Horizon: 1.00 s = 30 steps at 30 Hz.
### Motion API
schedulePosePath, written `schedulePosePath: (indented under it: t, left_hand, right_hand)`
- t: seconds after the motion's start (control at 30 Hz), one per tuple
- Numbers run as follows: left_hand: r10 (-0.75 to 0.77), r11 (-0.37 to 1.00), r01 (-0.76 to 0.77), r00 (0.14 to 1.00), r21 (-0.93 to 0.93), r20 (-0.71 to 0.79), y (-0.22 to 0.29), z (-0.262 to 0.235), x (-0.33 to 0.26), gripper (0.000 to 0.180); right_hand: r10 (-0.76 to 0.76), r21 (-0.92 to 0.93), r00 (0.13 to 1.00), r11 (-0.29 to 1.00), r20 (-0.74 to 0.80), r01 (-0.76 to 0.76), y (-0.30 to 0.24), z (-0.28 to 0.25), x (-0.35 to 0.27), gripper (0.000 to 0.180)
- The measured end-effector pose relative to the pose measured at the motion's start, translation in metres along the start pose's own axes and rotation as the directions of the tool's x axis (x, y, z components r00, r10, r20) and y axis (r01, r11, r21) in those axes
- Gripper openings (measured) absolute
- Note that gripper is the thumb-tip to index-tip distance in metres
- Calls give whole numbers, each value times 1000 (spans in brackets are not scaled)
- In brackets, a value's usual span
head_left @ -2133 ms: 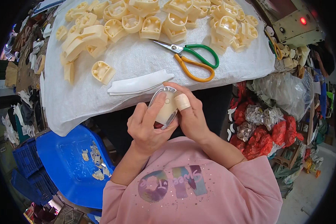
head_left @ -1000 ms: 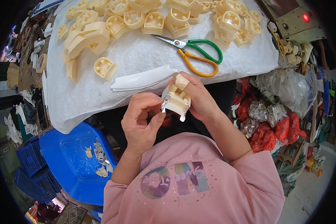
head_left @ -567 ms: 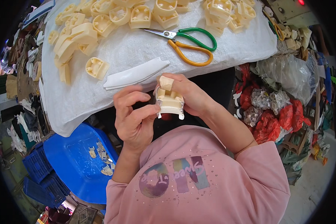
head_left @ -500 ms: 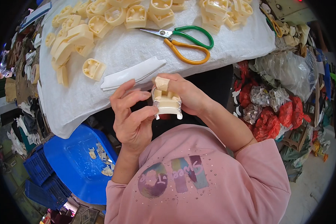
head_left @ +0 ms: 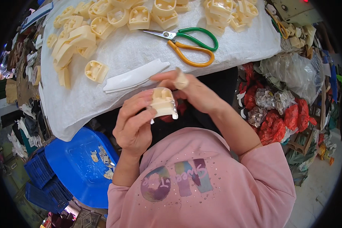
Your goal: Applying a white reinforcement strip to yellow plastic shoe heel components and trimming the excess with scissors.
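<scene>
My left hand (head_left: 131, 123) grips a cream plastic heel-shaped part (head_left: 164, 102) by its left side, over my lap. A thin white and silvery strip (head_left: 174, 106) runs along the part's edge, its ends standing out below. My right hand (head_left: 193, 91), a beige wrap round one finger, is apart from the part and seems to hold nothing. One of its fingers stretches toward a small stack of white curved strips (head_left: 135, 76) at the near table edge; whether it touches them I cannot tell. Green-and-orange-handled scissors (head_left: 192, 47) lie just beyond, blades apart.
Many similar cream parts (head_left: 102, 26) cover the far side of the white-sheeted table (head_left: 121, 49). A blue basin (head_left: 70, 167) at lower left holds a few silvery and cream scraps. Red and clear plastic bags (head_left: 275, 121) pile up on the right.
My right hand has let go of the cream part and moved up toward the white strips. My left hand keeps the part, shifted slightly left and turned a little.
</scene>
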<state>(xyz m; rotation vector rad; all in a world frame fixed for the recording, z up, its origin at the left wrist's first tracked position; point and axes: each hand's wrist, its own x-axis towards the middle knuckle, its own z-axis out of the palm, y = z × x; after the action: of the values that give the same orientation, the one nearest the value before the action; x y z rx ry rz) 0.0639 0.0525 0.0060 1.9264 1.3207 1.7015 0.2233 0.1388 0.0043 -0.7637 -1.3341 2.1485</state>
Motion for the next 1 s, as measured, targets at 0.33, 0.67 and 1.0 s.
schedulePosePath:
  t: [0.33,0.67,1.0]
  left_hand:
    - [-40,999,40,998,-15,-40,-1,-4,-1,14]
    - [-17,999,16,1000,-37,-26,-2,-3,-3,17]
    - [-16,999,17,1000,-44,5,2,1,-2,24]
  right_hand:
    - [-141,1,972,990,186,144,-2,-13,-14,34]
    - [-153,117,962,985,227,129,-1,-17,-10,28]
    - [-210,-210,955,944,209,254,-9,-15,-16,14]
